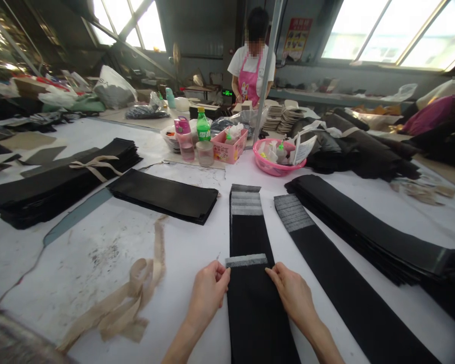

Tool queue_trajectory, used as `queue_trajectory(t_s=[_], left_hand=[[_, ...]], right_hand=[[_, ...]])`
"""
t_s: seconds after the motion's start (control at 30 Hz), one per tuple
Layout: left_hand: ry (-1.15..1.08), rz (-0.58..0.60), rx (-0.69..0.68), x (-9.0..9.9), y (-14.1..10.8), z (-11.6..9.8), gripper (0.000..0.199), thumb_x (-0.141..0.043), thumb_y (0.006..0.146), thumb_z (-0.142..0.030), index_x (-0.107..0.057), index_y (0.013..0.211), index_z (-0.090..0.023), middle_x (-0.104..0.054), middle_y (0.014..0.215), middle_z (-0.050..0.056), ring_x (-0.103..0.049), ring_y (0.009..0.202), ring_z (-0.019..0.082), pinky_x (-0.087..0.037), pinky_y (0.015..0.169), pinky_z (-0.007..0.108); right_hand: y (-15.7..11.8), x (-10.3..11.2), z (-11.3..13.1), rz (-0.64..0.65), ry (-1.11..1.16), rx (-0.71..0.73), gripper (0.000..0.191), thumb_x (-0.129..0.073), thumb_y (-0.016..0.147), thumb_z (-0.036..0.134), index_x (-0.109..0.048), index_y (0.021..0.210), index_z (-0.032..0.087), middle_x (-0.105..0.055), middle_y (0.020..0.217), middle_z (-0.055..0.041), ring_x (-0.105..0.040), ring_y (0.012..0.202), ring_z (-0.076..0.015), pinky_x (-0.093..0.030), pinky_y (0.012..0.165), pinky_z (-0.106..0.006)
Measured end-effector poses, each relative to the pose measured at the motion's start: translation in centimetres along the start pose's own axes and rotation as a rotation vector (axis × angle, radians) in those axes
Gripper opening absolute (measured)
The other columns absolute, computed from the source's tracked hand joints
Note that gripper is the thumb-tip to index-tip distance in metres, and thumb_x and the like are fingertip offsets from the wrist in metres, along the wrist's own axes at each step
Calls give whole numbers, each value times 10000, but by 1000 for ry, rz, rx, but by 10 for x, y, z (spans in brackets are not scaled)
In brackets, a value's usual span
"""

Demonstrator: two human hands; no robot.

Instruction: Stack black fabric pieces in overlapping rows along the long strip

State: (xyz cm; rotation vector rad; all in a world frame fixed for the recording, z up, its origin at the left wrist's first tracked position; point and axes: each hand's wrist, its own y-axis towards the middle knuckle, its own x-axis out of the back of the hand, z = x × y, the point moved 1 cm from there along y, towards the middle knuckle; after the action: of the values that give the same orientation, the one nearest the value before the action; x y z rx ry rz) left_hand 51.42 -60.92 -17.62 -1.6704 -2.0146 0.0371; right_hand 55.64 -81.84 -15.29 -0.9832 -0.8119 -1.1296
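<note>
A long black strip (256, 308) with a grey band across its far end lies in front of me. At its left edge, just below the band, my left hand (209, 288) pinches it between thumb and fingers. My right hand (292, 290) pinches the opposite edge at about the same height. Beyond and partly beneath it lie more black strips (248, 235), their grey ends staggered in rows. To the right, a second set of overlapped black strips (337, 273) has similar grey ends (292, 212).
A thick black stack (367, 222) lies far right. Left are a flat black stack (165, 194), a tied bundle (60, 182) and a loose beige fabric strip (131, 293). A pink basin (275, 164), pink box (231, 146) and green bottle (203, 126) stand beyond. A person (250, 65) works opposite.
</note>
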Motion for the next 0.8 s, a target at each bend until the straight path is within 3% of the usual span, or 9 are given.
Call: queue_trajectory(t_s=[0.8], left_hand=[[58,-38,-6,-1,2,3,257,-451,884,-363,-501,699,-194,-582,492,-36,-464,275,75,-254,272,152]], right_hand=[[3,-6,-2,6,-103,54,339,-359,970,466,-443,733,238,-633,646,7,-633,655,-223,-231,505,-264]])
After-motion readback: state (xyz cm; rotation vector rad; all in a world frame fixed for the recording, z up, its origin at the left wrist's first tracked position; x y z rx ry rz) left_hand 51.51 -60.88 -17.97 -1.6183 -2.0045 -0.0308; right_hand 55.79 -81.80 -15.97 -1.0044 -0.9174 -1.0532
